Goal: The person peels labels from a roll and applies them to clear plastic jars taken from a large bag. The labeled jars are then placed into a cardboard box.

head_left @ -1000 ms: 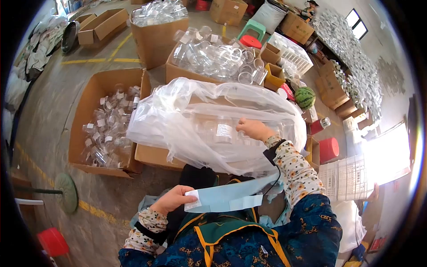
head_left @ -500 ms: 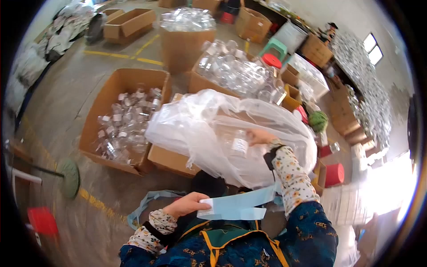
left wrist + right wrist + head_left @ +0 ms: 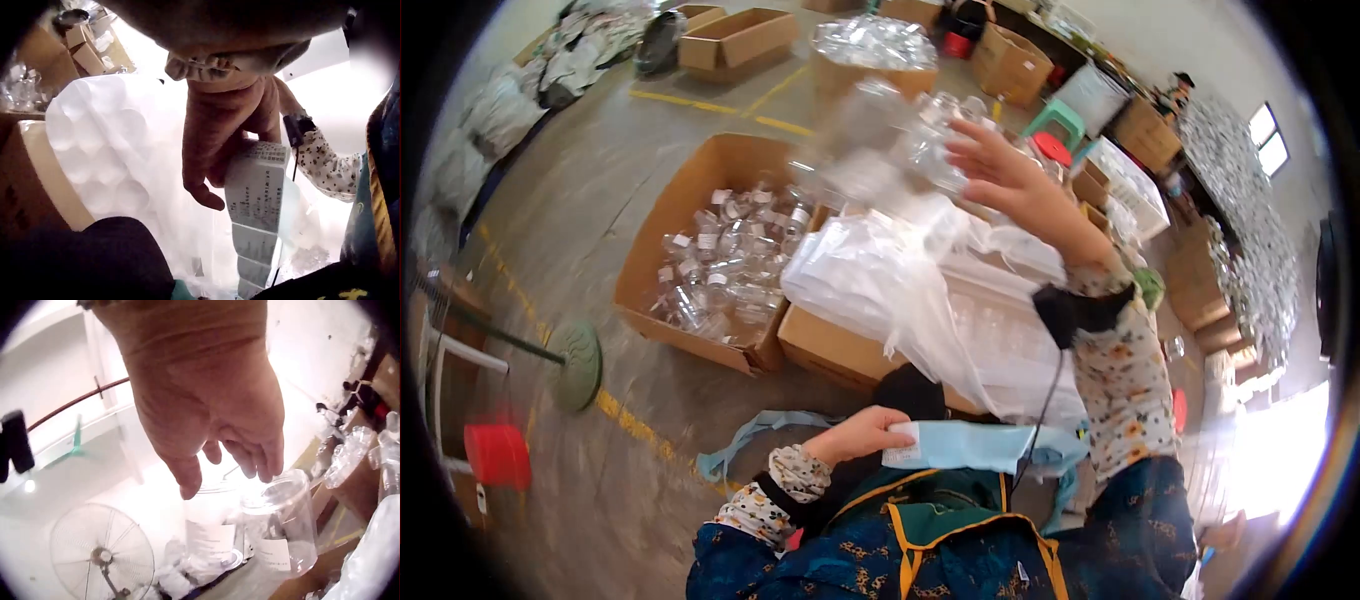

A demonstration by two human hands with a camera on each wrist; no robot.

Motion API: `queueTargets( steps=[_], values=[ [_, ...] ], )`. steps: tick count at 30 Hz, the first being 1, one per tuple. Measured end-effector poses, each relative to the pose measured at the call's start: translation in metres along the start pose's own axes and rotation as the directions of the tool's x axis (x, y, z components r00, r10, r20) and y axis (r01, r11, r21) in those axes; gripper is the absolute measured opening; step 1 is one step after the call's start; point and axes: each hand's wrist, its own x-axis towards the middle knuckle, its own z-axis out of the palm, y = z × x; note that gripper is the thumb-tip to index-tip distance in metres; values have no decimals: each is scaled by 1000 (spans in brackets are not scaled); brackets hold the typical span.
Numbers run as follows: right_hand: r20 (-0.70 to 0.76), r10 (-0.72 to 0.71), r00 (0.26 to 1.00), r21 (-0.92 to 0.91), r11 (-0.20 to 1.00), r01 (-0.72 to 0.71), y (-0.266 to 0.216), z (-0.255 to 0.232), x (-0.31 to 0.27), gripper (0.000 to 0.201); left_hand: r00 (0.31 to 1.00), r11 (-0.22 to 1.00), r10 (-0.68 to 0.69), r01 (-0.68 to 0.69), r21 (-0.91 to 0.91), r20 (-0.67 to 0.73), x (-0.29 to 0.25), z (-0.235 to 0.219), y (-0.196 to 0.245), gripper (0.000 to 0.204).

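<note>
My left hand pinches the end of a light blue strip of labels between thumb and fingers, above my lap. Printed text shows on the white labels in the left wrist view. My right hand is raised over the far side of the plastic bag, its fingers spread. Just left of it, clear plastic jars blur with motion. The right wrist view has two of them, a labelled jar and another labelled jar, just beyond the fingertips.
A white plastic bag of clear jars lies on a cardboard box before me. Left of it, an open carton holds several labelled bottles. A green round fan base and a red stool stand at left.
My right hand has left the bag, rising forward and leftward, and its fingers have spread from the labelled jars, which are now beside it. My left hand keeps hold of the label strip.
</note>
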Motion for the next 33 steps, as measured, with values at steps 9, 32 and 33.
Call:
queueTargets(
  steps=[9,32,33],
  values=[
    [466,296,834,-180,954,-238,47,139,-122,34,977,949,159,-111,293,-145,-8,-7,44,21],
    [252,-152,956,206,973,100,15,89,-234,30,920,812,75,168,-559,384,14,69,52,28],
    [231,-144,962,241,967,87,16,90,-237,24,916,800,85,172,-575,393,17,72,49,29]
  ],
)
